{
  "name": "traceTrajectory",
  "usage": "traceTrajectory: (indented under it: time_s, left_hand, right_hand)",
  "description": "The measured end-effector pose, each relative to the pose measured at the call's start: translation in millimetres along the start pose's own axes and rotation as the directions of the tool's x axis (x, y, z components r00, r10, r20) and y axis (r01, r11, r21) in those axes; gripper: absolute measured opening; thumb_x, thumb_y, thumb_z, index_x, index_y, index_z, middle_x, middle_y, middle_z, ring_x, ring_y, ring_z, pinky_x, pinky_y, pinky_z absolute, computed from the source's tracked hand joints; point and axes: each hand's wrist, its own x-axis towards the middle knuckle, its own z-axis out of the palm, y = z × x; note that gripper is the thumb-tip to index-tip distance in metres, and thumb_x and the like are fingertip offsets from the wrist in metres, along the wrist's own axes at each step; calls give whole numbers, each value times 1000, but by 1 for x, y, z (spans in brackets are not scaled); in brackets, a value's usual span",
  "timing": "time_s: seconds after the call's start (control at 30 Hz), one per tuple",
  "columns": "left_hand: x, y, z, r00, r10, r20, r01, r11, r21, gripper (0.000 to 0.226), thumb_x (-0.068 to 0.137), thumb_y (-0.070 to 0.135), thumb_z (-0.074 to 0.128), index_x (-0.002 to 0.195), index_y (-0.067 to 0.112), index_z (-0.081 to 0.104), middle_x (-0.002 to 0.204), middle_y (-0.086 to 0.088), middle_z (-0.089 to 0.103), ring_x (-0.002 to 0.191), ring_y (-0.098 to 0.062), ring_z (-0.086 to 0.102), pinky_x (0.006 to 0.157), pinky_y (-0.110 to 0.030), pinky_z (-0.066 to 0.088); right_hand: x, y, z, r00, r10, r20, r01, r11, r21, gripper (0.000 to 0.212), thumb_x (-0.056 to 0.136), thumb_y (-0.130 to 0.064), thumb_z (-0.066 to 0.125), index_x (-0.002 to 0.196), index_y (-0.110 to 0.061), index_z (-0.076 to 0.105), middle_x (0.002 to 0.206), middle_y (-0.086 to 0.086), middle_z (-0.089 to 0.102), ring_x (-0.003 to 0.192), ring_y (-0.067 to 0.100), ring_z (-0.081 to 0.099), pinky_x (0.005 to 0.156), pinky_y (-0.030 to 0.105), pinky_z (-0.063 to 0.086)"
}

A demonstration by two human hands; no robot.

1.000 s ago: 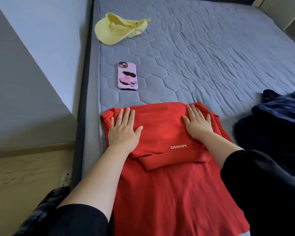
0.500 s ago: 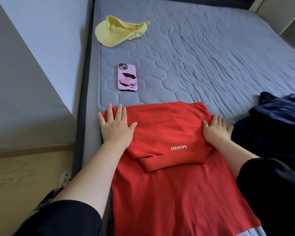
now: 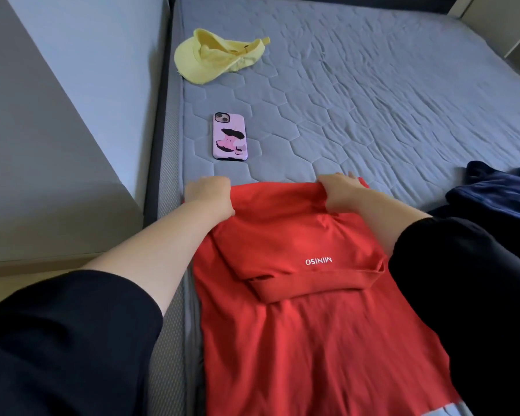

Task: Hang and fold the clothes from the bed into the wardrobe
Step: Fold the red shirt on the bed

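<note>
left grip (image 3: 209, 195) curled on red shirt (image 3: 297, 235) | right grip (image 3: 339, 190) likewise | print: MINISO, upside down

A red T-shirt (image 3: 297, 340) lies flat along the near left edge of the grey quilted mattress (image 3: 373, 115). Its upper part is folded back toward us over the body, so the white MINISO lettering reads backward. To its right we see a dark navy garment (image 3: 499, 190), crumpled in a heap and, as far as we can tell, not touching the shirt. A yellow cap (image 3: 210, 61) rests upturned near the mattress's far left edge.
</note>
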Motion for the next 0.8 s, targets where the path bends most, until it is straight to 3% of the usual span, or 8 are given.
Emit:
traceTrajectory:
  time_s: [0.1, 0.2, 0.27, 0.37, 0.57, 0.7, 0.8]
  left_hand:
    - [-2, -3, -12, 998, -69, -17, 68, 997, -41, 30, 81, 21, 71, 110, 16, 63, 113, -8, 63, 108, -31, 60, 82, -33, 46]
    - [-5, -3, -33, 989, -53, -140, 50, 999, -21, 25, 85, 16, 67, 109, 13, 62, 114, -11, 62, 108, -33, 59, 82, -36, 48]
    - [-6, -3, -54, 966, -45, -255, 35, 998, -44, 24, 88, 15, 63, 112, 10, 60, 115, -13, 60, 108, -35, 58, 82, -39, 47]
    - [-11, 0, -84, 902, -18, -430, -27, 995, -99, 25, 91, 14, 61, 115, 8, 60, 113, -16, 57, 105, -38, 56, 78, -42, 44]
    - [-59, 0, -65, 735, 55, -676, -236, 955, -179, 19, 79, 4, 65, 97, 4, 64, 94, -16, 59, 88, -39, 56, 71, -42, 41]
    - [-112, 8, -22, 666, 205, -717, -383, 919, -93, 23, 57, -3, 74, 75, 3, 62, 71, -15, 57, 63, -36, 58, 54, -38, 46]
    - [-144, 13, 1, 615, 394, -683, -509, 860, 38, 30, 48, 0, 77, 71, 6, 59, 64, -10, 53, 57, -31, 56, 48, -34, 45]
  right_hand:
    - [-7, 3, -19, 999, 36, -29, -39, 994, -104, 13, 77, -14, 65, 88, -17, 59, 104, 7, 64, 100, 27, 58, 83, 30, 34]
    - [-11, 6, -39, 973, -5, -231, -48, 974, -223, 14, 80, -12, 58, 92, -12, 64, 107, 10, 61, 107, 30, 53, 102, 38, 30]
    - [-13, 5, -59, 912, 25, -410, -88, 987, -135, 22, 75, -6, 58, 96, -6, 64, 106, 14, 60, 109, 33, 52, 112, 45, 18]
    - [-17, 2, -88, 793, 74, -604, -89, 996, 5, 18, 69, 1, 56, 87, -3, 58, 94, 19, 60, 95, 36, 56, 115, 46, 11]
    - [-54, 11, -72, 721, 15, -693, 2, 1000, 24, 19, 65, 1, 63, 83, 0, 56, 78, 20, 60, 76, 38, 58, 114, 49, 16]
    - [-98, 27, -25, 680, 19, -733, 55, 996, 76, 23, 59, 9, 66, 77, -1, 55, 72, 17, 58, 67, 37, 58, 105, 54, 29]
    - [-132, 38, 7, 664, -10, -748, 89, 994, 67, 21, 59, 8, 63, 75, -1, 54, 70, 17, 55, 64, 36, 55, 94, 54, 39]
